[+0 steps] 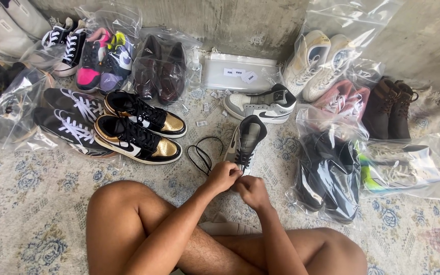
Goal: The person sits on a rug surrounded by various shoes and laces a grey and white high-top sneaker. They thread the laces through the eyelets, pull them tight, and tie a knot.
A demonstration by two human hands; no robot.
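Note:
A grey, white and black high-top sneaker (248, 140) stands on the patterned rug (36, 203) with its toe toward me. My left hand (223, 176) and my right hand (251, 191) meet at its toe end, both pinching the black shoelace (203, 153), whose loose end loops on the rug to the left. The matching sneaker (260, 105) lies on its side just beyond.
A black and gold pair (141, 127) and a black and white pair (72, 119) sit at left. Bagged shoes lie all around: dark ones (329, 175) at right, white ones (314, 63), brown boots (388, 107), maroon loafers (160, 66). My bare legs fill the foreground.

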